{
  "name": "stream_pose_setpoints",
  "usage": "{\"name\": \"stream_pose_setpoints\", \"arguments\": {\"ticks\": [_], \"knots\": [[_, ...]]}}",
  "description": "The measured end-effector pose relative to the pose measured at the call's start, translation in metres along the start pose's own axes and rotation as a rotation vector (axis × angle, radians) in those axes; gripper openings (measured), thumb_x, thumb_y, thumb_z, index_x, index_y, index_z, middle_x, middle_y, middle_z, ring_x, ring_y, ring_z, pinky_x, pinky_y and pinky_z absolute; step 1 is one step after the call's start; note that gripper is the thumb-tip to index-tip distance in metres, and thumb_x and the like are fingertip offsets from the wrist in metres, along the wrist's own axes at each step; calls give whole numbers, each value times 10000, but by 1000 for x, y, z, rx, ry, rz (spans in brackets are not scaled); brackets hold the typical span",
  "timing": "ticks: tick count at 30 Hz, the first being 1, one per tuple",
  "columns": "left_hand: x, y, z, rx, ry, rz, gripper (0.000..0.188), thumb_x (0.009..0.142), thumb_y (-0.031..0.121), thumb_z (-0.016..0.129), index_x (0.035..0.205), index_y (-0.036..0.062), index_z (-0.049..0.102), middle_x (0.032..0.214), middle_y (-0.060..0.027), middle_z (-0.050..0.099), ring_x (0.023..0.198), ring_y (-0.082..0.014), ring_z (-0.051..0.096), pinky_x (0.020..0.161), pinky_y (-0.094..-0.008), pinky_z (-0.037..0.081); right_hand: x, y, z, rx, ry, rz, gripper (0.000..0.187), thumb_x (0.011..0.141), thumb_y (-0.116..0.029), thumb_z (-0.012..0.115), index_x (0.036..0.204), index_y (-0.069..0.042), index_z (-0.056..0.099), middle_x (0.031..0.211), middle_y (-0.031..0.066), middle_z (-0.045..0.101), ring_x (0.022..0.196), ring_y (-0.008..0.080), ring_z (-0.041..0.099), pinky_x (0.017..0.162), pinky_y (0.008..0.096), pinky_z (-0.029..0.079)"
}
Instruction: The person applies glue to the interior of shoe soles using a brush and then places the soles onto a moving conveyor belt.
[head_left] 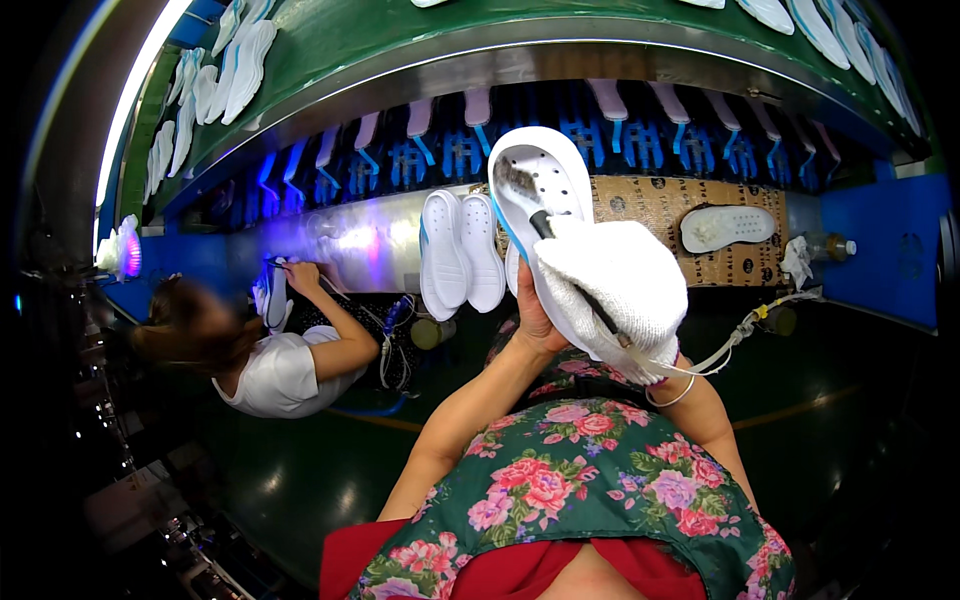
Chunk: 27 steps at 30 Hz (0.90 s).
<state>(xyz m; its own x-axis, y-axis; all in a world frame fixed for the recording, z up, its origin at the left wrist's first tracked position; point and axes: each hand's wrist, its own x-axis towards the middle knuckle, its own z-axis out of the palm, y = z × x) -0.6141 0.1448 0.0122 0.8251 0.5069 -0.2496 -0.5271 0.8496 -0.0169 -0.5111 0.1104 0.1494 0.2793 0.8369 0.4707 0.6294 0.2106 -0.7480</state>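
My left hand (536, 318) grips a white shoe sole (571, 178) from below at its left edge. The sole is tilted up toward me, has a row of small holes, and carries a blue stripe along its side. My right hand (612, 285), in a white knitted glove, is closed round a dark-handled brush (541, 224) with a clear tube (715, 357) trailing off to the right. Dark bristles lie against the inner face of the sole near its far end. The glove covers the sole's near part and most of the handle.
White soles (443, 250) stand to the left on a metal bench (345, 235). A sole (728, 228) lies on cardboard (640, 203) at right, near crumpled white material (797, 262). Pinkish soles (608, 98) hang on blue racks below a green conveyor (450, 50). A co-worker (290, 360) works at left.
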Motion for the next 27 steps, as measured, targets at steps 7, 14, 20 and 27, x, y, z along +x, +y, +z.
{"name": "stream_pose_setpoints", "arguments": {"ticks": [7,14,20,27], "knots": [[3,6,12,-147,-123,-12,897,828,742,504,1446,103,388,1418,-140,477,1270,-322,494,1092,-493,380,4,-3,4,154,168,134,269,725,-8,744,992,-27,725,952,123,719,849,252,688,742,347,534],[10,9,7,10,-53,-55,937,788,759,543,1430,89,407,1377,-132,515,1244,-300,514,1084,-471,394,4,-1,8,102,92,16,305,750,-15,726,1054,-39,716,1020,123,710,875,270,684,767,361,532],[10,17,21,214,8,52,933,800,770,514,1441,106,375,1346,-158,524,1250,-309,507,1062,-487,420,4,0,4,-4,103,13,284,765,-9,726,1046,-46,726,990,119,719,944,267,692,856,374,534],[21,31,29,3,-144,95,935,821,808,402,1472,139,334,1352,-221,505,1230,-345,521,1024,-519,451,-11,15,10,213,159,176,220,754,-41,738,974,-39,734,927,123,720,804,262,682,727,341,535]]}}
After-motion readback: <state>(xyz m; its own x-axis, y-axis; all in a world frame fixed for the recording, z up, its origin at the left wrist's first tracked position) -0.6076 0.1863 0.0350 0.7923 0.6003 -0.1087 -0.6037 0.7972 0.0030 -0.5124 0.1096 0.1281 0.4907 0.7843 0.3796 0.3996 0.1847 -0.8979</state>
